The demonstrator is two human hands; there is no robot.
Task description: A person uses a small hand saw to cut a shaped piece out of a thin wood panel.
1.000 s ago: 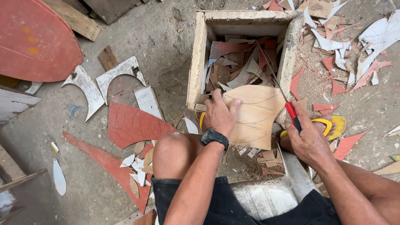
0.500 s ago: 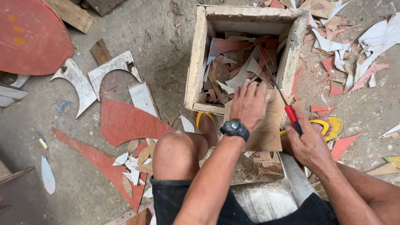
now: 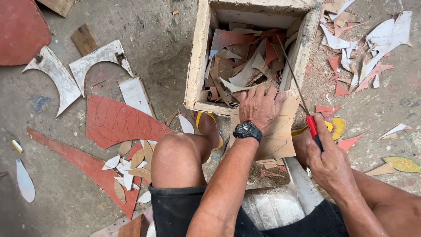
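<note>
Floor [image 3: 166,39] of grey concrete carries everything here, strewn with offcuts. Largest among them are a red curved sheet [image 3: 118,123] to the left of the person's bare knee, a long red sliver [image 3: 83,164] below it, and two white crescent pieces [image 3: 74,72] further up. A wooden box [image 3: 197,57] stands ahead of the knees, its walls thick and pale, filled with red, tan and white scraps [image 3: 245,61]. More white and red scraps [image 3: 364,44] lie to the right of the box.

A tan board [image 3: 280,131] rests tilted against the box's near rim. The left hand [image 3: 258,105], a black wristwatch [image 3: 247,130] on it, lies flat on the board with fingers spread, their tips over the box's edge. The right hand [image 3: 326,156] is closed round the red handle of a thin saw [image 3: 302,98], whose blade runs up along the board's right edge and crosses the box's right wall.

Open floor lies at the upper left and lower left; the box blocks the way ahead.
</note>
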